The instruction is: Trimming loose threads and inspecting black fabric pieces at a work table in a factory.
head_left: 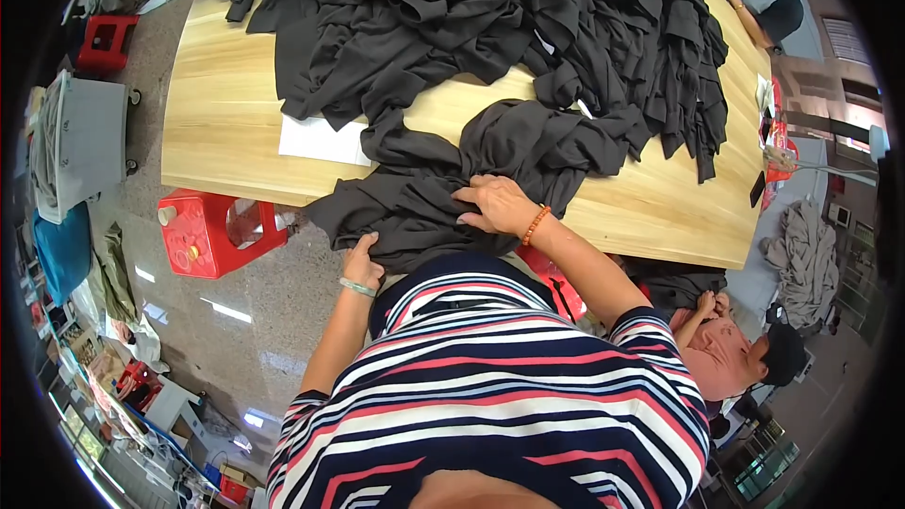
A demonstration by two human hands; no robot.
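A dark grey garment [415,212] lies bunched over the near edge of the wooden table, part of it hanging down in front of me. My left hand [363,266], with a pale bangle at the wrist, holds its lower left edge between thumb and fingers. On top of the cloth, my right hand [498,205] has its fingers bent and pinches a fold; an orange bead bracelet circles that wrist. More dark cloth [542,141] is bunched just beyond the right hand. Whether it belongs to the same garment I cannot tell.
A large heap of dark garments [434,19] covers the far part of the table [222,132]. White paper [323,139] lies left of centre. A red stool [226,231] stands at the table's left front. Other people [726,349] sit at the right and far corners.
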